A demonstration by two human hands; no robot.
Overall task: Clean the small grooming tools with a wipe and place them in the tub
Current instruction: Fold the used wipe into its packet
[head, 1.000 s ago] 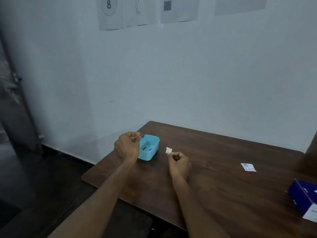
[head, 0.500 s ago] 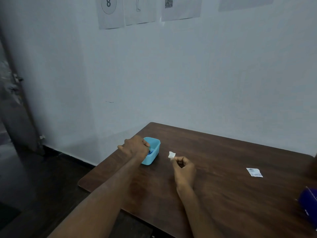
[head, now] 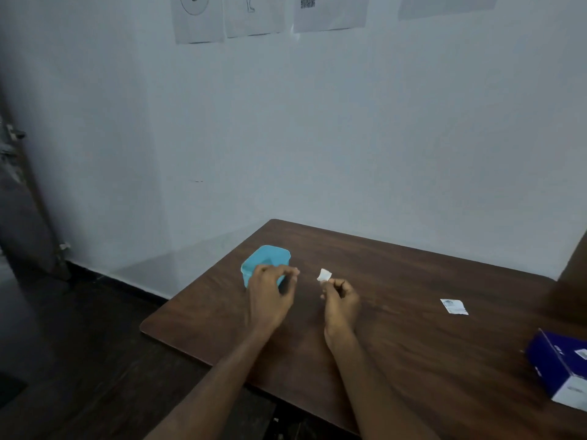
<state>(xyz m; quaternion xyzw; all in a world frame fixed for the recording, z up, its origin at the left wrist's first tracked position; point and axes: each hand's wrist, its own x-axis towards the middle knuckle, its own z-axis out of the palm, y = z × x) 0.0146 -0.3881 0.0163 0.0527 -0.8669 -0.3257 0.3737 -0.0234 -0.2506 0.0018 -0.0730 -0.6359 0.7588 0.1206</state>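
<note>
left hand (head: 270, 293) hovering beside tub (head: 270, 258), fingers curling loosely, gripping nothing visible. right hand (head: 340, 300) pinching wipe (head: 324, 275). risk: knuckles nudging tub sideways.

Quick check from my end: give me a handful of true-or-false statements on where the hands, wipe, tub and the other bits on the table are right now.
1. The right hand pinches a small white wipe. True.
2. The left hand holds the wipe. False: the wipe is in the right hand's grip; nothing shows in the left.
3. The blue tub sits near the table's far left corner, just beyond the left hand. True.
4. The torn white packet lies inside the tub. False: it lies flat on the table, well right of both hands.
5. The dark blue box touches the tub. False: it is at the table's right edge, far from the tub.
</note>
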